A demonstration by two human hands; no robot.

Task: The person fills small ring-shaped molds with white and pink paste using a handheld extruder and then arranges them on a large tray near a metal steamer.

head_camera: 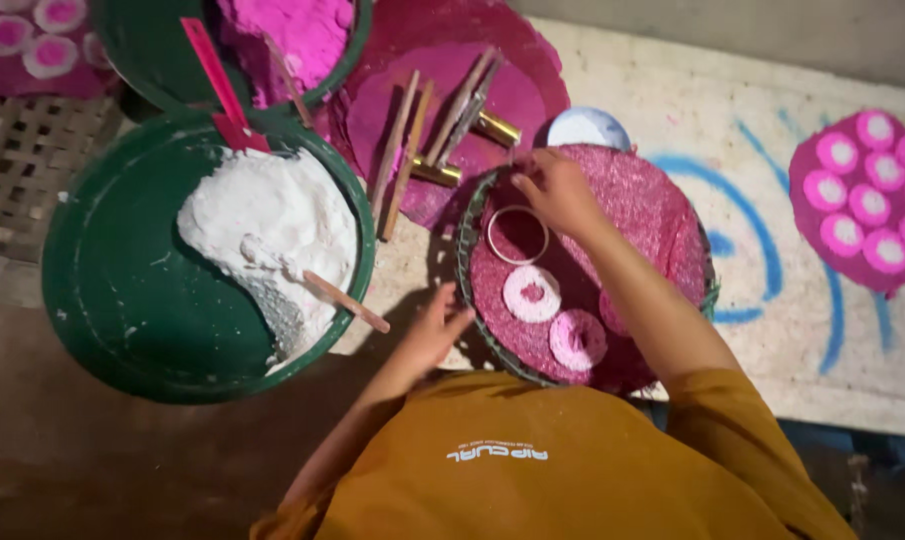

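Note:
A round tray (pixel 672 215) covered in pink glittery powder lies in front of me. On it sit a thin metal ring (pixel 518 235) and two white-and-pink powder rounds (pixel 531 293) (pixel 577 340). My right hand (pixel 557 190) reaches over the tray's far side, fingers pinched near the rim just above the ring; what they pinch is too small to tell. My left hand (pixel 427 335) rests at the tray's left edge, fingers apart and holding nothing.
A green basin (pixel 102 270) of white powder with a stick sits to the left. Behind it is a second basin (pixel 147 50) of pink powder. Wooden sticks and brass tubes (pixel 442 125) lie on a pink disc. Trays of finished rounds lie far right (pixel 867 200) and top left (pixel 32 35).

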